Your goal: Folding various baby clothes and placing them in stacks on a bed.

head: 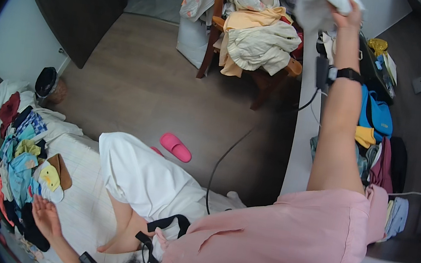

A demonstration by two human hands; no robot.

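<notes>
My right hand [347,17] is stretched far out at the top right, gripping a white fabric item [316,9], possibly a hat, by its edge. That item hangs above the far end of a long white surface [299,152], beside a wooden chair [208,30]. At the lower left, my left hand [47,216] is palm up with its fingers apart, and nothing lies in it. It is by a heap of mixed small clothes [22,165] on the bed [79,177]. A white cap with a yellow chick face [49,179] and a brown cloth piece [61,171] lie close to it.
Cream and peach clothes [263,44] are piled on the chair. Pink slippers [176,147] lie on the wooden floor [133,76]. A blue bag [378,114] and folded garments [383,164] line the right side. A black cable [223,153] crosses mid-view; a dark door [79,4] stands ajar.
</notes>
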